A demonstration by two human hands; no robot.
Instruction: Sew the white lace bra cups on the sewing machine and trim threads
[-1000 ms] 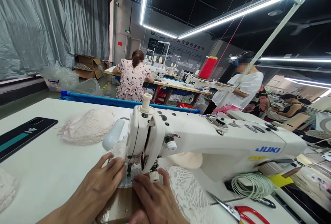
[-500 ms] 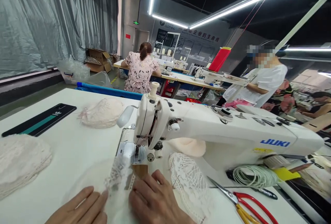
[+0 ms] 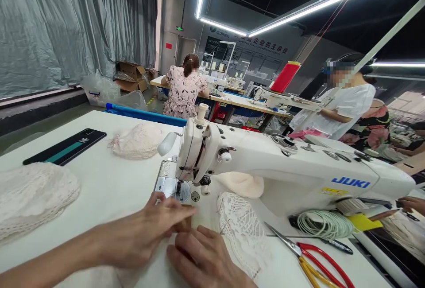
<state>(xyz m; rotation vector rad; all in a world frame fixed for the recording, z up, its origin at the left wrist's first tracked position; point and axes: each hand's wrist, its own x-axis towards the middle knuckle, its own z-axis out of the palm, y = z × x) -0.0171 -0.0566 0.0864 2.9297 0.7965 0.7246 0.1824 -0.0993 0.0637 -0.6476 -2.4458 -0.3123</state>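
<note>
My left hand reaches across to the front of the white sewing machine's needle plate, close to the presser foot. Its fingers are bunched and slightly blurred; what they grip is hidden. Just right of it, my right hand is low on the table with curled fingers, their contents also hidden. A small brown piece shows between the hands. Sheer pale fabric lies under my left forearm. Right of my right hand is a white lace piece, with a cream cup-shaped piece behind it.
On the left are a lace stack, a phone and a pale lace bundle. Scissors with red and yellow handles and a coil of pale cord lie right. Several people sit or stand beyond.
My left hand has moved right and forward from the sheer fabric to the needle area, covering the lace that showed between my hands. My right hand stays nearly in place. The view has shifted slightly.
</note>
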